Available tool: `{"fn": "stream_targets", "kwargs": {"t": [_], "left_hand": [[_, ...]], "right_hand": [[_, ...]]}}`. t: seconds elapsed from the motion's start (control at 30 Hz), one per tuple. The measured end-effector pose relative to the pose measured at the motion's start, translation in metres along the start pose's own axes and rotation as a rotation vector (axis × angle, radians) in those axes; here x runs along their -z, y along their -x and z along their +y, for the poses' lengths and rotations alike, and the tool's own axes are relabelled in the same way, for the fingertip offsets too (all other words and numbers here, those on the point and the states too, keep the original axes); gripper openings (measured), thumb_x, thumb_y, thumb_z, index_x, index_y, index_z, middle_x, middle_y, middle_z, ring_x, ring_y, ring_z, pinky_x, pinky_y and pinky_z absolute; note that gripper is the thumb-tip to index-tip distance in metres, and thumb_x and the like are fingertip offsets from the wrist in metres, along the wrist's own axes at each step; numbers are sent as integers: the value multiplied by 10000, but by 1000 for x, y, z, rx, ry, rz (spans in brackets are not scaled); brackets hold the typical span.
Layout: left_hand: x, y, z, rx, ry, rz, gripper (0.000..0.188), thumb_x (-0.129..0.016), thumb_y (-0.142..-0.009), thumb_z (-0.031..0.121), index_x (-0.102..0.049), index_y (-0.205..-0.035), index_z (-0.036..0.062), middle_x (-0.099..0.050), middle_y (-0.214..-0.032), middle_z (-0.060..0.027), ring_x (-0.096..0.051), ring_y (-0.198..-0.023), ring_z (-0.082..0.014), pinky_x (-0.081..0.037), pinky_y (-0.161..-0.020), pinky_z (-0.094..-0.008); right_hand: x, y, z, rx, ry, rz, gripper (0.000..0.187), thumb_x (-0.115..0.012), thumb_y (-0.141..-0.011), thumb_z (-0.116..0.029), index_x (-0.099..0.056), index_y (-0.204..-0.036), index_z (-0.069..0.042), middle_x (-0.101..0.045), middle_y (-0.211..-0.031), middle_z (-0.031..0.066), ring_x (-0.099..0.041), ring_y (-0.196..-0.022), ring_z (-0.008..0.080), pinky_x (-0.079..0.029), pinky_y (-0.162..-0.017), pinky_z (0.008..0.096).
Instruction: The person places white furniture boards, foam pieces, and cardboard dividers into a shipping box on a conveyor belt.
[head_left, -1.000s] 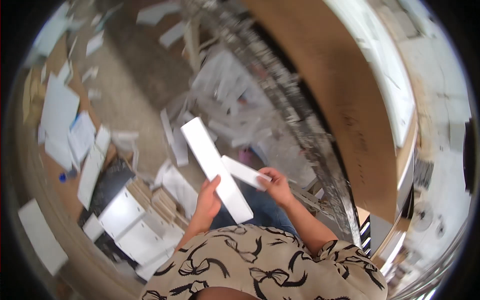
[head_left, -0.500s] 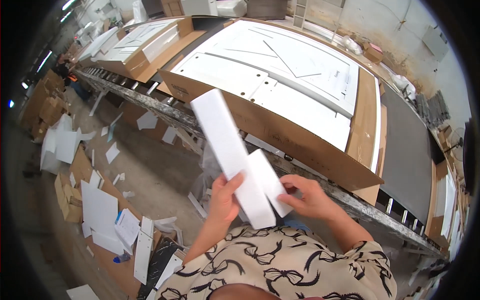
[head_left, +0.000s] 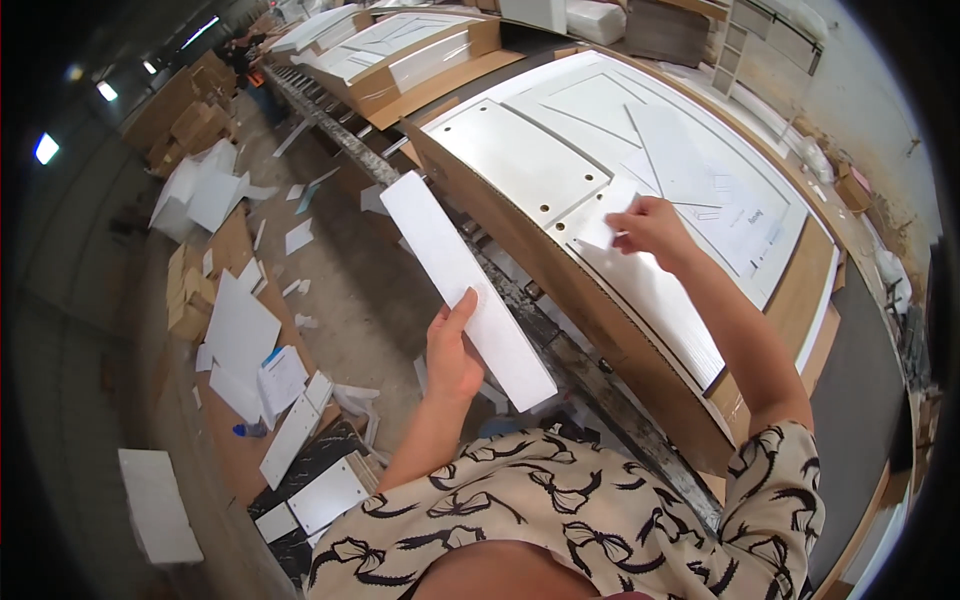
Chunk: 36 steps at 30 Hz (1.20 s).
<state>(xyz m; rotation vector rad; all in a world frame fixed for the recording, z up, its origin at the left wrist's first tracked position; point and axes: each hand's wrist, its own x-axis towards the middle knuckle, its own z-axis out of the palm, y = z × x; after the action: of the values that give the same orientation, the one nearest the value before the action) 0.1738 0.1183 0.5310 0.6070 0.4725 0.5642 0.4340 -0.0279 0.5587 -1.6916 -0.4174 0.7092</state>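
Note:
My left hand [head_left: 455,350] is closed around the lower half of a long white foam strip [head_left: 440,250], which slants up and to the left beside the carton. Its thumb lies across the strip's face. Reaching over the open cardboard carton [head_left: 560,265], my right hand [head_left: 650,232] grips a shorter white foam block [head_left: 612,212] by one end. That block is just over the white panels with drilled holes [head_left: 530,150]; whether it touches them I cannot tell. Behind it lies a large white panel with a sheet of printed paper [head_left: 720,190] on it.
The carton rests on a roller conveyor [head_left: 350,148], with another packed carton [head_left: 430,65] farther along. Foam sheets [head_left: 240,325], offcuts and flattened cardboard litter the floor at left. Near me stand white boards [head_left: 325,495]. A dark belt surface [head_left: 860,350] lies at right.
My right hand has carried the short foam block away from the long strip, up and over the carton. My left hand still holds the long strip. The view has shifted.

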Motion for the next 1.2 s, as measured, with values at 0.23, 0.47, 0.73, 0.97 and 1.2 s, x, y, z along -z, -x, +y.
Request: {"fn": "stream_targets", "kwargs": {"t": [0.23,0.47,0.73,0.97,1.2], "left_hand": [[45,-11,21,-79,7,155,278,-601,-845,143,-524,-1071,1,-594,-957,-66,-584,-862,-177,-480,-781,-322],[66,-50,44,2,22,114,258,-597,-846,129,-524,-1061,6,-595,-969,-62,-582,-875,-175,-472,-791,-319],[66,-88,50,-11,-52,66,257,-576,-868,173,-532,-1061,9,-600,-959,-69,-594,-857,-178,-499,-757,-318],[54,-96,39,3,-18,61,249,-596,-855,157,-540,-1053,16,-604,-961,-63,-595,-860,-172,-492,-761,-311],[68,-91,34,-13,26,88,278,-591,-854,111,-520,-1099,1,-590,-1034,-68,-578,-923,-167,-466,-808,-308]], "right_hand": [[-49,-61,16,-108,190,-16,223,-620,-797,-143,-541,-738,57,-600,-655,145,-628,-537,226,-514,-451,311],[-58,-63,12,-215,185,-11,217,-529,-812,-133,-544,-727,66,-602,-656,156,-610,-486,218,-488,-402,311],[-58,-63,-1,466,1312,169,244,-547,-809,-224,-578,-1039,-150,-573,-1105,105,-540,-1019,296,-460,-841,394],[-42,-68,15,608,1235,29,345,-555,-842,-345,-542,-1163,-221,-474,-1236,96,-444,-1080,319,-415,-902,435],[-51,-59,9,704,1344,4,311,-634,-775,-300,-641,-989,-74,-593,-960,101,-493,-1021,281,-401,-877,406]]}}
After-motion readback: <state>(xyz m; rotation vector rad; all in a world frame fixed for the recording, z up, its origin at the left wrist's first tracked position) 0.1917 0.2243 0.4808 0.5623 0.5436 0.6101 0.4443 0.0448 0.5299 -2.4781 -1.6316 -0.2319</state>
